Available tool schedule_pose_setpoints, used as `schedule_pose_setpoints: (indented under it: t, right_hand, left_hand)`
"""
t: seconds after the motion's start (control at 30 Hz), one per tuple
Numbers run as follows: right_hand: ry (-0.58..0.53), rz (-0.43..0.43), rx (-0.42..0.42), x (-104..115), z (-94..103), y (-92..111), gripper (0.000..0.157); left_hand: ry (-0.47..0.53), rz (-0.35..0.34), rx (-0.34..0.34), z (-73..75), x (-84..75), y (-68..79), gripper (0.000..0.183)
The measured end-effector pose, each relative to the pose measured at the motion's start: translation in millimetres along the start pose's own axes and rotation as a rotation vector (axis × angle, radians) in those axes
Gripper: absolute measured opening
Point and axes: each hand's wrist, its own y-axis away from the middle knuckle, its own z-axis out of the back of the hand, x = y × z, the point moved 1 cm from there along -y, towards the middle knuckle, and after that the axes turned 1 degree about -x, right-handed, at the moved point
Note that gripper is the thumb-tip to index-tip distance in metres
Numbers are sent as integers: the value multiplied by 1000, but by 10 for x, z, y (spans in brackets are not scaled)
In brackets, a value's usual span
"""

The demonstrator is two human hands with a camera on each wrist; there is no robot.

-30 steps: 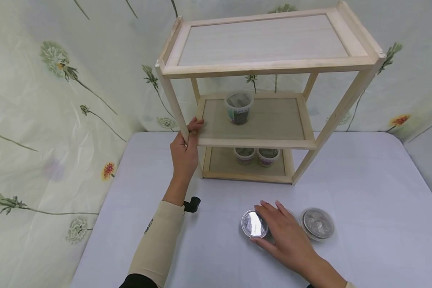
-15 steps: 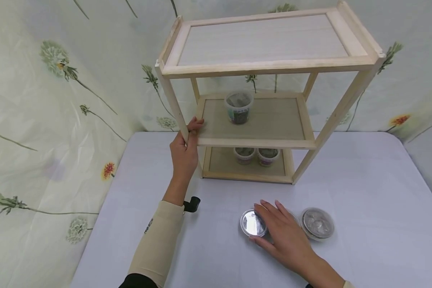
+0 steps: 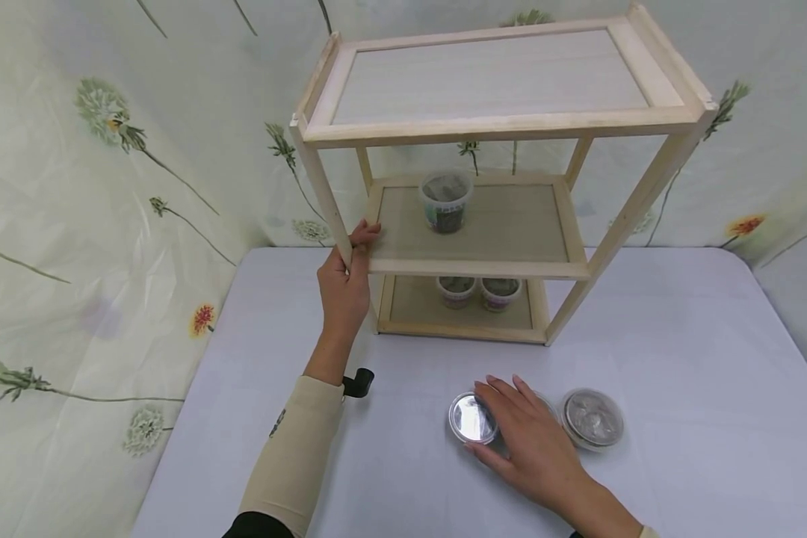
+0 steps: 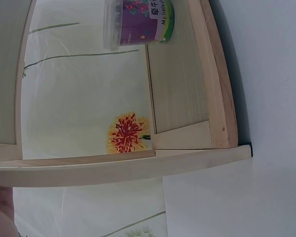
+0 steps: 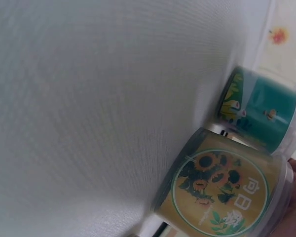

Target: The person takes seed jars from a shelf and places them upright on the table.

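My left hand (image 3: 346,288) grips the left front post (image 3: 324,190) of a light wooden three-tier shelf at its middle tier. In the left wrist view, part of the hand (image 4: 2,217) shows beyond the post. The right hand (image 3: 538,444) is on the table, thumb and forefinger around the rim of a clear-lidded plastic tub (image 3: 473,418). A second tub is mostly hidden beneath this hand. Beside it stands another lidded tub (image 3: 593,418). The right wrist view shows a sunflower-labelled tub (image 5: 222,185) and a teal-labelled tub (image 5: 261,111) close together, fingers near their lids.
One tub (image 3: 446,202) stands on the middle tier. Two small tubs, the left one (image 3: 456,293) and the right one (image 3: 501,295), sit on the bottom tier. The top board (image 3: 498,78) overhangs them. A white cloth (image 3: 679,336) covers the table, with flowered sheeting (image 3: 128,224) behind.
The tub in the right hand has shifted very slightly left along with the fingers. The left hand and the shelf have stayed still.
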Motion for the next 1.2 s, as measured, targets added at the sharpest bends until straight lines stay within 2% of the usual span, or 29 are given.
schedule_pose_setpoints:
  t: [0.33,0.8,1.0,1.2]
  right_hand:
    - [-11,13,-3,-4,-2,11,93]
    - [-52,44,-60,44,81,-100,89]
    - [-82,20,-44,27,205,-196,92]
    - [-90,-15,-64,-31,430,-331,98]
  left_hand:
    - [-1,-1,-1,8,27,8,26]
    - [-4,-5,0,-3,26,6,26]
    - [-12,-9,-11,-7,2,-5,25]
    - [-23,0,-15,-3,3,-9,26]
